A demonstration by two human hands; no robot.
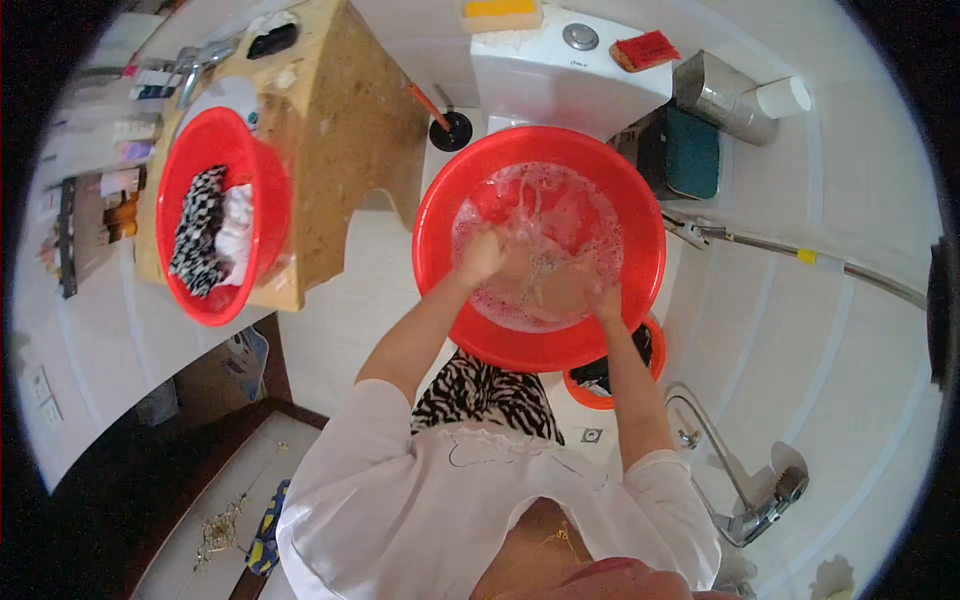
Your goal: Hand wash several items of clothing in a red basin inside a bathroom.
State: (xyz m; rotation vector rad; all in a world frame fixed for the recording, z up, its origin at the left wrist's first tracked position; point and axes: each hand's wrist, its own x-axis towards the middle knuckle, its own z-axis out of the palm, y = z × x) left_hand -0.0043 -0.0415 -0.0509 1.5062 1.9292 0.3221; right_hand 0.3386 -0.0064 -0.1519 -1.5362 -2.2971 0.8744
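A large red basin point(540, 350) of sudsy water stands in front of me. A wet pale beige cloth point(565, 292) lies in the water, partly under the foam. My left hand point(485, 256) is over the left part of the basin, its fingers closed in a fist at the cloth's edge. At the right side, my right hand point(604, 300) dips to the water and appears closed on the other end of the cloth; suds and blur hide some of its fingers.
Behind the basin is a white toilet tank point(530, 75) with a red brush point(645, 50) on it. A smaller red basin point(275, 250) with clothes sits on the counter point(340, 130) at left. A plunger point(450, 130), an orange-rimmed bucket point(590, 398) and a shower head point(790, 485) are nearby.
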